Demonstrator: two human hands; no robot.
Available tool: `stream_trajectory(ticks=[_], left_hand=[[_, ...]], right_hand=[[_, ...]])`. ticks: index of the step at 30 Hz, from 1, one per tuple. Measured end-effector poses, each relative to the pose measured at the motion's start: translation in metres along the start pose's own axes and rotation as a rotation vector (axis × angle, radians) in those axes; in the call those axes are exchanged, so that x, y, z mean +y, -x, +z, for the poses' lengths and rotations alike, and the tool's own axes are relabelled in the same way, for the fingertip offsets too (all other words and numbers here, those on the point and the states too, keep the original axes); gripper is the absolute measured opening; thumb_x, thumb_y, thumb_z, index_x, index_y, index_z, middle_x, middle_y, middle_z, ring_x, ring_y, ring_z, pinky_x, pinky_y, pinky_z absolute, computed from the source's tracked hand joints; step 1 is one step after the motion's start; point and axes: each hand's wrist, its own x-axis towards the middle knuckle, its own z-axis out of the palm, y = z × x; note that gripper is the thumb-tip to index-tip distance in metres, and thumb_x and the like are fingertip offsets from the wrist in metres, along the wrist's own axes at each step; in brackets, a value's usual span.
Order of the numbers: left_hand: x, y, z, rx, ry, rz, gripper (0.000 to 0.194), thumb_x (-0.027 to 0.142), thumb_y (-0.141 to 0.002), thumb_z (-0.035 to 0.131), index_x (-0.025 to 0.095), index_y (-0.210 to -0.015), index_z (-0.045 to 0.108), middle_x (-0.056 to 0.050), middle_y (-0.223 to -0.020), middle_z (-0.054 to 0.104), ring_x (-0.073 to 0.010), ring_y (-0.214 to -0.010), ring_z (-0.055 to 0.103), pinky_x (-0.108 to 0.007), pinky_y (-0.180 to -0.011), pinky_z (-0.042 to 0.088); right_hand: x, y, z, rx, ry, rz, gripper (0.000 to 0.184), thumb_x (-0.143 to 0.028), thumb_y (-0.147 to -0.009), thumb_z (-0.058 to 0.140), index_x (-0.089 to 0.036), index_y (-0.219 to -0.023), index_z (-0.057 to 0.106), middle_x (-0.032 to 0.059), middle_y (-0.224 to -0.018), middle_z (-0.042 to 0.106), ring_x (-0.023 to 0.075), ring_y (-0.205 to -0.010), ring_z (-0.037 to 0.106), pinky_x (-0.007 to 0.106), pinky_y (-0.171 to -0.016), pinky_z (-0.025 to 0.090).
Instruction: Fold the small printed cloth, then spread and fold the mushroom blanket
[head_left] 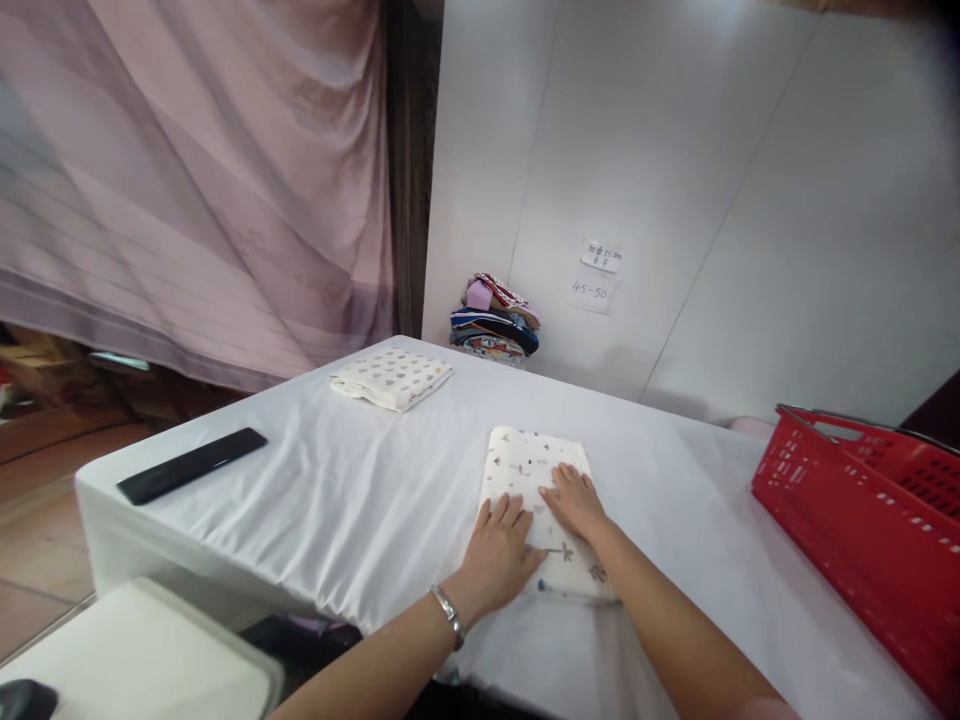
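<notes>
A folded white cloth point(532, 460) with small plant-like prints lies on the white-covered table point(315, 500). My left hand point(501, 550) rests flat on its left side, fingers spread, with a silver bracelet at the wrist. On the cloth's right side lies my right hand point(576, 502), also flat with the fingers stretched out. Neither hand grips the fabric. Farther back on the left, a second folded white cloth point(391, 378) with grey and yellow spots sits by itself.
A long black flat object point(193, 465) lies near the table's left edge. At the right stands a red plastic basket point(847, 510). Behind the table, a stack of folded fabrics point(495, 320) rises against the white wall. A white stool-like surface point(150, 650) is at lower left.
</notes>
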Motion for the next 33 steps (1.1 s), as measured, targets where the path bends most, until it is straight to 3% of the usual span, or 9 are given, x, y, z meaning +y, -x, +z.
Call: stream_trajectory(ticks=[7, 13, 20, 24, 27, 30, 33], left_hand=[[-0.001, -0.008, 0.017, 0.035, -0.053, 0.071, 0.062, 0.058, -0.087, 0.027, 0.019, -0.134, 0.040, -0.009, -0.144, 0.032, -0.0289, -0.135, 0.019, -0.052, -0.109, 0.017], [0.000, -0.005, 0.017, 0.024, -0.068, 0.067, 0.063, 0.057, -0.087, 0.026, 0.020, -0.137, 0.036, -0.008, -0.144, 0.032, -0.0295, -0.135, 0.020, -0.053, -0.109, 0.017], [-0.001, -0.004, 0.020, 0.020, -0.031, 0.068, 0.062, 0.057, -0.087, 0.027, 0.021, -0.138, 0.034, -0.008, -0.145, 0.030, -0.0298, -0.135, 0.018, -0.053, -0.110, 0.014], [0.000, -0.002, 0.017, 0.052, -0.006, 0.067, 0.058, 0.054, -0.087, 0.034, 0.022, -0.135, 0.038, -0.007, -0.143, 0.035, -0.0280, -0.134, 0.022, -0.051, -0.110, 0.016], [0.000, 0.001, 0.010, 0.080, 0.059, 0.044, 0.045, 0.047, -0.087, 0.039, 0.023, -0.125, 0.048, -0.005, -0.138, 0.043, -0.0242, -0.132, 0.028, -0.046, -0.110, 0.020], [-0.011, 0.003, 0.003, 0.117, 0.121, -0.088, 0.041, 0.039, -0.085, 0.044, 0.021, -0.121, 0.050, -0.007, -0.139, 0.041, -0.0241, -0.130, 0.031, -0.043, -0.106, 0.027], [-0.029, 0.006, -0.003, 0.127, 0.173, -0.270, 0.049, 0.036, -0.081, 0.046, 0.015, -0.126, 0.044, -0.012, -0.137, 0.042, -0.0251, -0.125, 0.039, -0.040, -0.101, 0.034]], right_hand=[[-0.044, -0.035, -0.020, 0.055, -0.067, -0.202, 0.062, -0.046, -0.089, 0.028, -0.013, -0.141, 0.023, 0.0091, -0.149, 0.016, 0.0206, -0.137, 0.009, 0.038, -0.109, 0.006], [-0.074, -0.077, -0.009, 0.006, -0.067, -0.257, 0.066, -0.051, -0.089, 0.025, -0.014, -0.142, 0.019, 0.0068, -0.150, 0.013, 0.0203, -0.137, 0.007, 0.039, -0.109, 0.006], [-0.068, -0.085, 0.007, 0.010, -0.067, -0.250, 0.067, -0.055, -0.088, 0.020, -0.016, -0.143, 0.016, 0.0036, -0.151, 0.009, 0.0172, -0.138, 0.004, 0.038, -0.109, 0.003], [-0.066, -0.085, 0.002, -0.014, -0.071, -0.262, 0.066, -0.055, -0.089, 0.020, -0.017, -0.143, 0.018, 0.0033, -0.151, 0.010, 0.0173, -0.137, 0.006, 0.038, -0.109, 0.005], [-0.051, -0.085, -0.007, 0.024, -0.024, -0.265, 0.059, -0.052, -0.090, 0.021, -0.023, -0.140, 0.024, 0.0032, -0.149, 0.020, 0.0181, -0.136, 0.013, 0.041, -0.107, 0.005], [-0.023, -0.084, -0.018, 0.059, 0.032, -0.161, 0.049, -0.043, -0.091, 0.023, -0.025, -0.137, 0.030, 0.0052, -0.142, 0.035, 0.0205, -0.131, 0.025, 0.046, -0.104, 0.009], [0.007, -0.084, -0.025, 0.034, 0.044, -0.067, 0.045, -0.040, -0.090, 0.026, -0.021, -0.128, 0.042, 0.0094, -0.129, 0.050, 0.0237, -0.121, 0.039, 0.046, -0.099, 0.020]])
